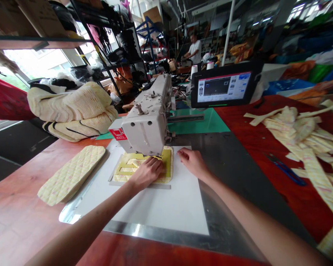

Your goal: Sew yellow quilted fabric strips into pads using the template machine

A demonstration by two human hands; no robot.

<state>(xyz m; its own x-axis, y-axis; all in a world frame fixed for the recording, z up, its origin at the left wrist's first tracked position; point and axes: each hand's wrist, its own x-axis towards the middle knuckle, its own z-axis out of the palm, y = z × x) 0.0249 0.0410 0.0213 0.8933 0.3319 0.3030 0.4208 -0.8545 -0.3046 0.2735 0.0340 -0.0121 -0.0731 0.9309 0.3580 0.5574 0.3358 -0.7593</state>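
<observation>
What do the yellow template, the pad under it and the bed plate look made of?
Template: seemingly rigid plastic, flat and glossy with cut-out slots. Pad: quilted fabric, pale yellow, stitched in diamonds like the loose pad. Bed plate: polished metal, mirror-like at its edge; white sheet on top, matte.

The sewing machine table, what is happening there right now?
A person works at the grey industrial sewing machine. The left hand presses flat on the yellow quilted fabric piece in its yellow frame under the machine head. The right hand rests on the white plate beside it. Another yellow quilted pad lies to the left.
</observation>
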